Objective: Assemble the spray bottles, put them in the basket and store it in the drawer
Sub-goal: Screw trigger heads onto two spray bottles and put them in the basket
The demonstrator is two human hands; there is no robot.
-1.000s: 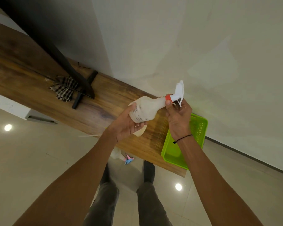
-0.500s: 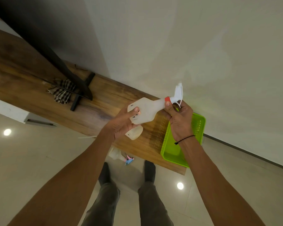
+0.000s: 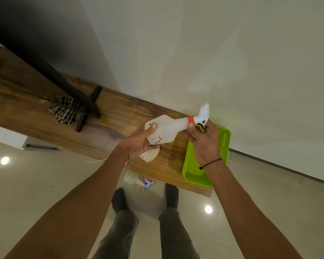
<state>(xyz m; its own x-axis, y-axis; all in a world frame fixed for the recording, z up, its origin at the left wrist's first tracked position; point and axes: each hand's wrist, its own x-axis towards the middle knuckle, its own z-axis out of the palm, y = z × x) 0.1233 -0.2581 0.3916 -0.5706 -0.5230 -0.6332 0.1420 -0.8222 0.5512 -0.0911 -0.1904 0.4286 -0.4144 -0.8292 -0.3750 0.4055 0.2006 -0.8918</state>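
Observation:
I hold a translucent white spray bottle (image 3: 166, 128) sideways above the wooden shelf (image 3: 45, 116). My left hand (image 3: 138, 144) grips its body from below. My right hand (image 3: 204, 141) pinches the neck at the orange collar, just under the white trigger head (image 3: 203, 114). A green plastic basket (image 3: 195, 176) sits on the shelf's right end, partly behind my right wrist. Another translucent bottle body (image 3: 150, 156) lies on the shelf below my left hand. A third bottle with a pink and blue trigger (image 3: 138, 181) lies on the floor near my feet.
A checked cloth (image 3: 64, 111) and a black stand foot (image 3: 86, 111) sit on the shelf to the left. A thin white tube (image 3: 95, 161) pokes out at the shelf's front edge. The wall runs close behind the shelf. Glossy tiled floor lies below.
The bottle has turned in my hands so its label side now faces me. My left thumb has shifted onto the bottle's upper edge. My right hand stays at the collar.

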